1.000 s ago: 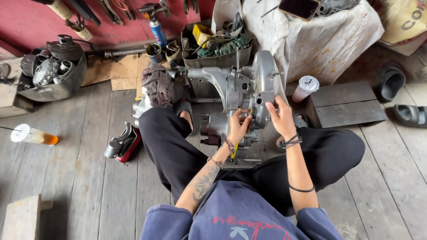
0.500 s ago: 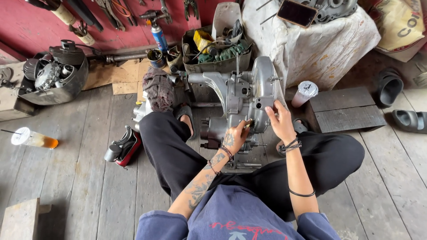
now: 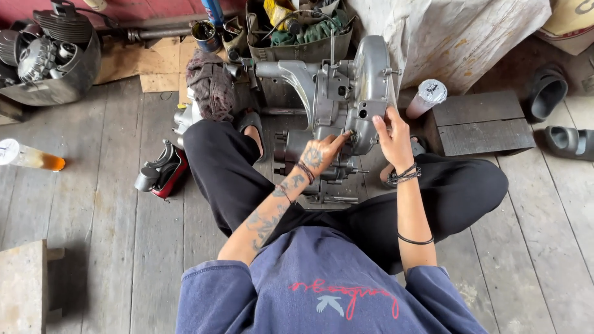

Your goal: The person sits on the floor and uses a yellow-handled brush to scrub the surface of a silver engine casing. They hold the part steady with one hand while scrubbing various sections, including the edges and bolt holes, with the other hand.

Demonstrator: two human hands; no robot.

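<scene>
Fingers of both hands, left hand (image 3: 318, 153) and right hand (image 3: 393, 138), touch the grey engine case (image 3: 337, 105)

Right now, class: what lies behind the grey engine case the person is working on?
Behind the engine case stands a metal bin stuffed with rags and cables, and a cloth-draped block to its right. The bin's lower wall is hidden by the case.

Blue spray can (image 3: 213, 11) upright at top edge; dark round tin (image 3: 203, 33) just beside; white-lidded pinkish tube (image 3: 426, 98) right of engine.
</scene>
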